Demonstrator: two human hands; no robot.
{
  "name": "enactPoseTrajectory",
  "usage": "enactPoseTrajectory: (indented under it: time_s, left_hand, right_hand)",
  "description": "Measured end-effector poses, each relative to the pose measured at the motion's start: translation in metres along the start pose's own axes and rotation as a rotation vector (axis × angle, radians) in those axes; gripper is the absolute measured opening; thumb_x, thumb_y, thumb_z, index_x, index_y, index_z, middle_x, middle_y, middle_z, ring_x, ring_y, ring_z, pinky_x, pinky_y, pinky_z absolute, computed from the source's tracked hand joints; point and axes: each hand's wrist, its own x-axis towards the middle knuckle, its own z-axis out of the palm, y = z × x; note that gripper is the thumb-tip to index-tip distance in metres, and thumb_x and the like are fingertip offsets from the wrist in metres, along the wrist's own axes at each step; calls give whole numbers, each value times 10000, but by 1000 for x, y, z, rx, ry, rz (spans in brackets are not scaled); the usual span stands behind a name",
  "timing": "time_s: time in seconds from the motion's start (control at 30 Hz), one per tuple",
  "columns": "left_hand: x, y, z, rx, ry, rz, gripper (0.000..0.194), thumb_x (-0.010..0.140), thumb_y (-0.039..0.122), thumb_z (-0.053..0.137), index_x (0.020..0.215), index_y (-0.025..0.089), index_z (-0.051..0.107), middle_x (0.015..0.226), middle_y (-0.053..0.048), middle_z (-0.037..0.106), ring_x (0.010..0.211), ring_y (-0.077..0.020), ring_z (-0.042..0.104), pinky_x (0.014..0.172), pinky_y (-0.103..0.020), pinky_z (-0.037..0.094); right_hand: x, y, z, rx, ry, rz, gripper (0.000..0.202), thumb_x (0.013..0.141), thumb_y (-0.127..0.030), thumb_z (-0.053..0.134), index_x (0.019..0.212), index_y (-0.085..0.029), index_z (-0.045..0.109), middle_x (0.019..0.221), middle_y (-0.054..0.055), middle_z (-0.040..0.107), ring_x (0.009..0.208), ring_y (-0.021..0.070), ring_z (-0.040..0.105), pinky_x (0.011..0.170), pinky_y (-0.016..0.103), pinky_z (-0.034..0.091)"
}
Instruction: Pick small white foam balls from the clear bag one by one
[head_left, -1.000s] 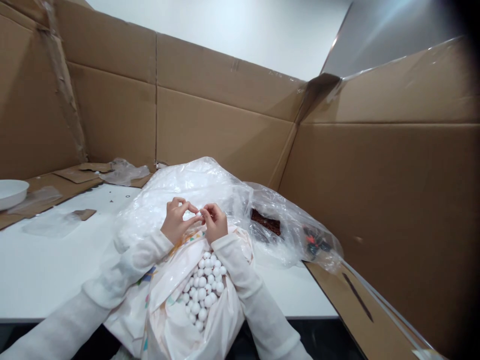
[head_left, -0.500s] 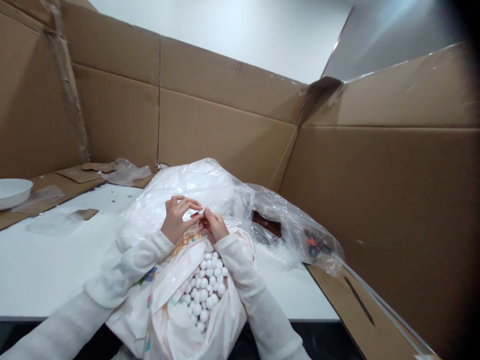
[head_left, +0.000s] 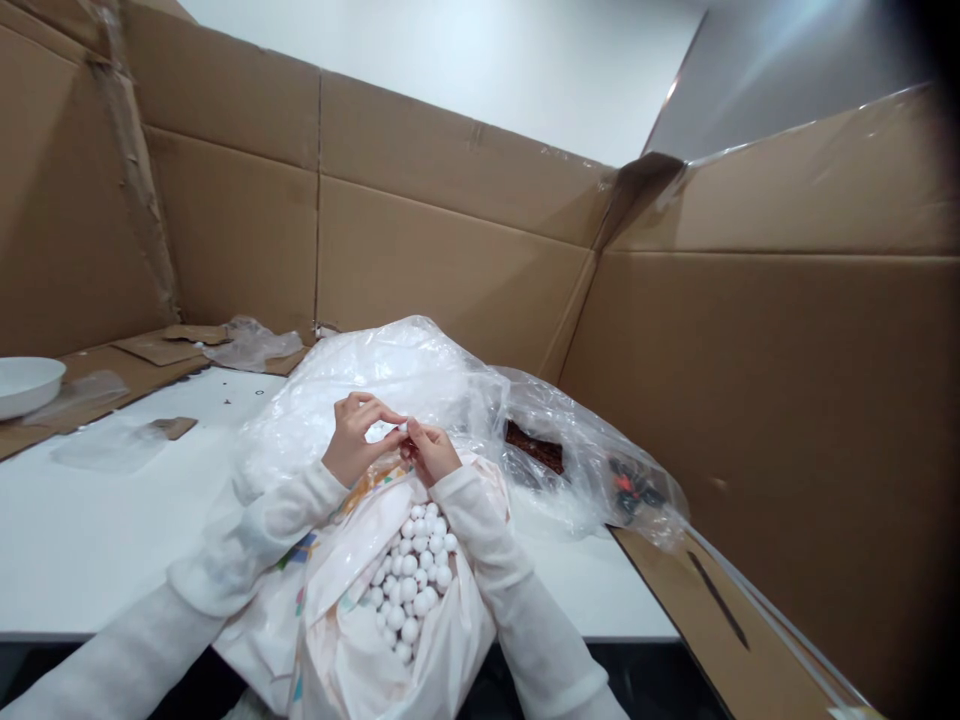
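My left hand [head_left: 355,437] and my right hand [head_left: 432,452] meet above the far edge of an opened white plastic bag [head_left: 337,585]. Between their fingertips is a small white ball [head_left: 403,427], mostly covered by the fingers. Both hands are closed in a pinch on it. Below my wrists, the bag holds a heap of several loose white balls [head_left: 411,575]. Behind my hands lies a large clear plastic bag [head_left: 390,360] with a whitish filling I cannot make out.
Clear plastic sheeting [head_left: 600,455] covers a dark brown piece [head_left: 534,448] and a red and black item [head_left: 630,485] at right. A white bowl [head_left: 30,385] stands far left. Cardboard walls [head_left: 450,240] surround the white table [head_left: 112,530]. A dark strip [head_left: 718,600] lies right.
My left fingers have closed slightly around the ball, and it shows less than before. The right hand has shifted only a little. The bag and other things look the same.
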Motion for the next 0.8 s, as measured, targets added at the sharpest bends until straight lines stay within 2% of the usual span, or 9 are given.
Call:
enactPoseTrajectory:
  time_s: [0.27,0.37,0.4,0.47,0.53,0.57,0.67,0.73,0.8]
  left_hand:
    - [2,4,-1,-11,-45,-19,84,736,288,623,740,207,601,739,-6,611,888,-211,468,838,-378,300]
    - [8,16,-11,-31,-48,5,75,751,274,601,772,203,589,781,-12,618,885,-207,476,833,-370,312]
    - [10,21,-16,-48,-57,16,73,758,268,591,793,204,584,797,-11,620,872,-201,483,829,-366,314]
    - [12,33,-29,-96,-101,35,109,775,250,567,875,208,570,822,-6,619,833,-182,501,814,-350,325]
    - [13,46,-44,-139,-214,90,208,781,247,557,988,226,546,837,2,619,827,-177,506,813,-339,330]
    - [13,53,-50,-151,-296,134,199,789,252,547,988,240,551,839,6,619,834,-178,503,812,-333,332]
    - [10,71,-67,-188,-604,231,118,830,280,489,904,256,579,843,0,604,847,-181,490,777,-300,351]
    - [5,82,-71,-220,-814,263,138,855,283,445,897,244,570,855,-16,589,851,-180,485,749,-281,365]
    - [-2,90,-71,-234,-966,302,137,863,272,430,901,228,555,870,-28,579,864,-184,477,748,-278,367]
  right_hand:
    - [-2,-11,2,-28,5,-20,421,617,-550,601,526,-138,605,474,-3,544,397,63,361,411,229,268]
    - [-4,-32,-4,-158,-140,-6,501,600,-613,569,662,-122,650,564,27,601,423,74,412,438,239,337]
    - [-8,-42,-8,-211,-181,-2,543,629,-634,523,712,-114,657,571,36,604,442,83,433,453,243,361]
    - [-24,-65,-15,-315,-172,-19,611,741,-637,355,843,-112,650,611,54,620,476,99,467,479,251,384]
    - [-49,-89,-19,-482,-113,-97,566,818,-560,288,908,-123,636,678,62,635,528,106,488,527,257,401]
    - [-65,-99,-19,-572,-131,-141,513,833,-521,307,905,-134,636,692,59,636,560,115,504,560,265,414]
    - [-114,-121,-12,-794,-393,-202,323,829,-408,424,903,-168,628,849,67,651,788,160,568,757,312,429]
    - [-139,-123,-5,-903,-600,-241,311,799,-398,482,970,-166,602,924,84,647,889,172,556,830,311,407]
    - [-156,-117,-1,-1079,-624,-270,392,749,-445,540,1016,-161,574,955,105,630,950,193,521,852,320,392]
